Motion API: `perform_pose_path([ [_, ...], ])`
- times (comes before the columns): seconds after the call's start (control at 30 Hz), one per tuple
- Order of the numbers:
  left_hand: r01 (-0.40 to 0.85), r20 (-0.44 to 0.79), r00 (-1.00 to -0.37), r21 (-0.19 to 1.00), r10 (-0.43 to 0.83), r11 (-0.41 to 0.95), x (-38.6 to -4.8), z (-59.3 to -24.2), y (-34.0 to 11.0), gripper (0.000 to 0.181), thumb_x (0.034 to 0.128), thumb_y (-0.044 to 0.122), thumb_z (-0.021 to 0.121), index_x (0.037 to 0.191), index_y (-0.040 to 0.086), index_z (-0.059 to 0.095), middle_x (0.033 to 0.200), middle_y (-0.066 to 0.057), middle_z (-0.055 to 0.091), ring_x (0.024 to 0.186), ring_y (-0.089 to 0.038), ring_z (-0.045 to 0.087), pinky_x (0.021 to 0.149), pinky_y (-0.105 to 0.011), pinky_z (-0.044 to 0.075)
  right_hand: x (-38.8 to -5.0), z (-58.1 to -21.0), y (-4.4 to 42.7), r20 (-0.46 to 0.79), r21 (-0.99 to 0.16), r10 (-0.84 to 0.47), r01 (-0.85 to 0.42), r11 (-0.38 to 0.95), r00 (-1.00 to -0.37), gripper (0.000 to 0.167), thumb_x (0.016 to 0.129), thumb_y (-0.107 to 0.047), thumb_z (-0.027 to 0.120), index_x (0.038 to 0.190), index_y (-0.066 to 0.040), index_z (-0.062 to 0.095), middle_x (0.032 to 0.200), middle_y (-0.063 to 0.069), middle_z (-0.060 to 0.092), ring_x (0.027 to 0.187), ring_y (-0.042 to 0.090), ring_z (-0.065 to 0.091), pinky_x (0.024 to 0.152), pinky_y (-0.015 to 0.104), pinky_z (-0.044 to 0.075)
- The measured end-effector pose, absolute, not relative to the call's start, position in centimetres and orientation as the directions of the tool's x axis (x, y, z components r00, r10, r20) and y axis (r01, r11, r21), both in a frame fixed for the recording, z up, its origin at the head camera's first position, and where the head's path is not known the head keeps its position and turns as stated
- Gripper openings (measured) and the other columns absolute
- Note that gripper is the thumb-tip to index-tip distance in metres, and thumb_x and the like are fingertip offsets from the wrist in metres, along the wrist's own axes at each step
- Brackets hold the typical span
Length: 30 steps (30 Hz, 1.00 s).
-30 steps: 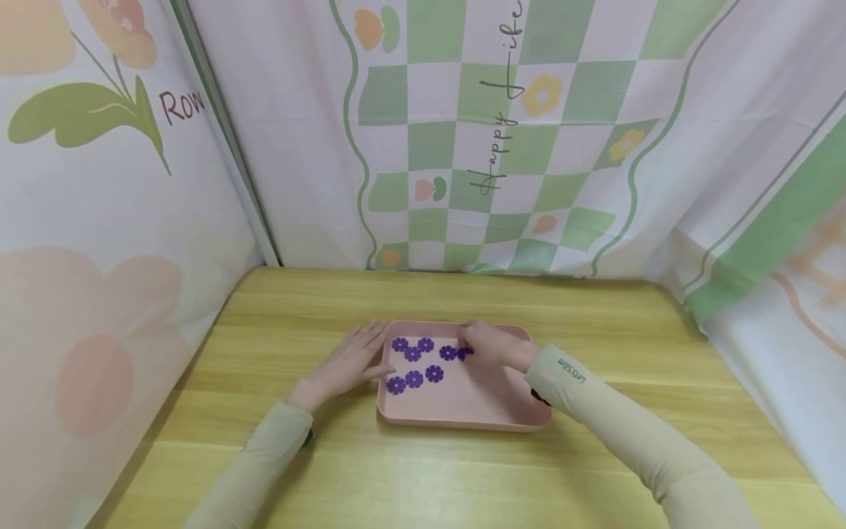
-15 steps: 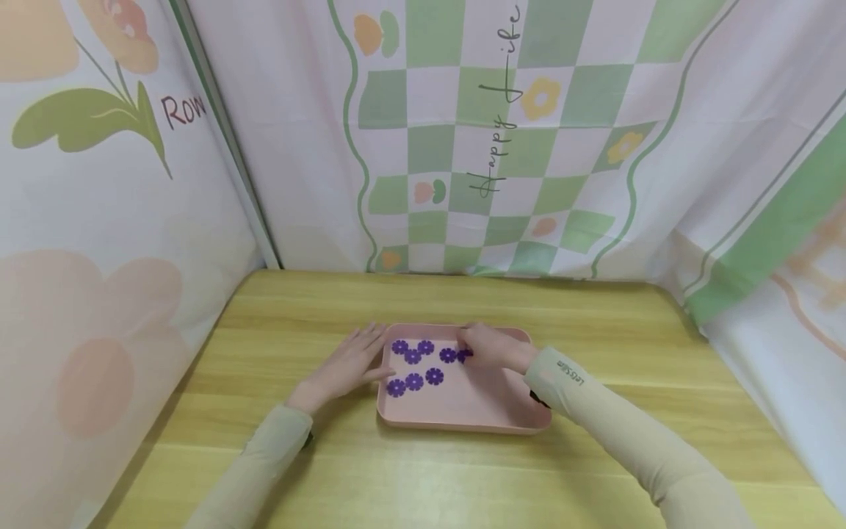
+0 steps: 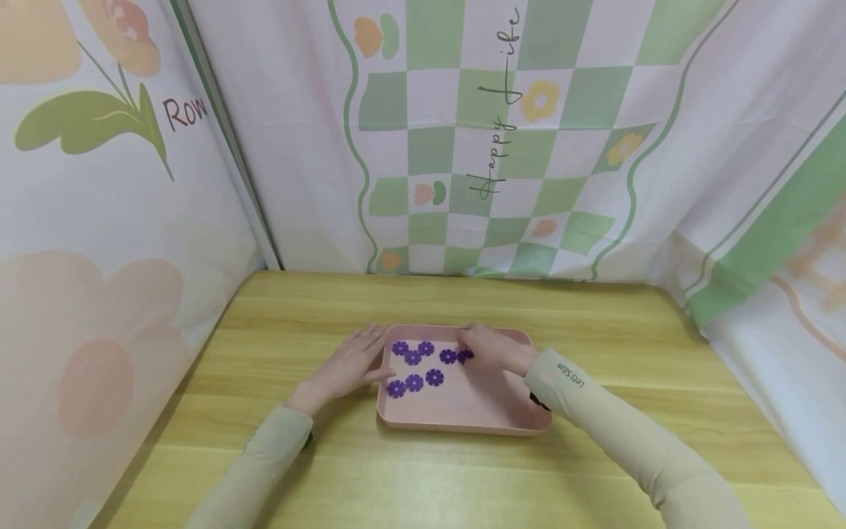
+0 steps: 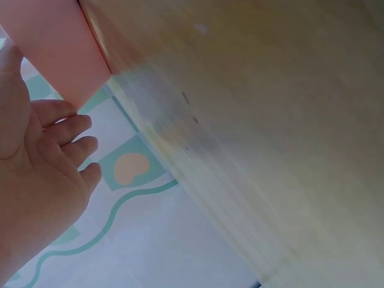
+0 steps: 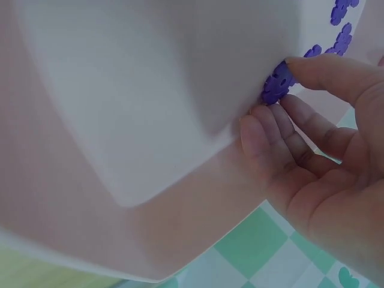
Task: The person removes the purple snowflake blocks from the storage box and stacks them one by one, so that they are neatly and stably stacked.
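Tray [image 3: 463, 404] | left hand [image 3: 340, 365] spread | right hand [image 3: 492, 348] pinching purple flower [image 5: 277, 84] (head view: partly hidden)

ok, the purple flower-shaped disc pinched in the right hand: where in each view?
Head: purple flower-shaped disc just right of centre, below mid-height, partly hidden by the right hand.
Left wrist: not in it.
Right wrist: purple flower-shaped disc right of centre, upper half.
Shared landmark: pink tray, lower middle in head, top-left corner in left wrist, across most of right wrist.
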<state>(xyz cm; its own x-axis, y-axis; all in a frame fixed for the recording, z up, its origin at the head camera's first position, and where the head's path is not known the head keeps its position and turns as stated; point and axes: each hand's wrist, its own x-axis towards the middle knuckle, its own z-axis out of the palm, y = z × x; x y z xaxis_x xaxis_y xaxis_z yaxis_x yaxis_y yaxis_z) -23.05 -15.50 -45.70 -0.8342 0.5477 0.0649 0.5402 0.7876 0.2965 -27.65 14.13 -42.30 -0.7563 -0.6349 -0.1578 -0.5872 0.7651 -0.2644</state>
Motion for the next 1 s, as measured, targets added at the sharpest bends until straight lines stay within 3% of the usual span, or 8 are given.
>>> perform_pose_path([
  [0.3, 0.528, 0.057, -0.841, 0.301, 0.538, 0.794, -23.16, -45.96, -15.59, 0.085, 0.0975, 0.054, 0.051, 0.156, 0.002, 0.02, 0.163, -0.02, 0.022, 0.153, -0.04, 0.019, 0.128, -0.055, 0.015, -27.92, -42.42, 14.25, -0.159, -0.283, -0.64, -0.586, 0.759, -0.752, 0.011, 0.087, -0.003, 0.071, 0.095, -0.002, 0.064, 0.086, 0.01, 0.066, 0.072, 0.013, 0.058, 0.065, 0.023, 0.056],
  [1.0, 0.528, 0.053, -0.841, 0.296, 0.538, 0.796, -23.16, -46.02, -15.62, 0.085, 0.0971, 0.055, 0.051, 0.157, 0.004, 0.019, 0.164, -0.019, 0.022, 0.153, -0.038, 0.019, 0.128, -0.055, 0.015, -28.1, -42.88, 14.24, -0.165, -0.295, -0.615, -0.556, 0.777, -0.771, 0.021, 0.078, -0.003, 0.076, 0.095, -0.003, 0.064, 0.088, 0.007, 0.068, 0.074, 0.014, 0.061, 0.068, 0.025, 0.058],
])
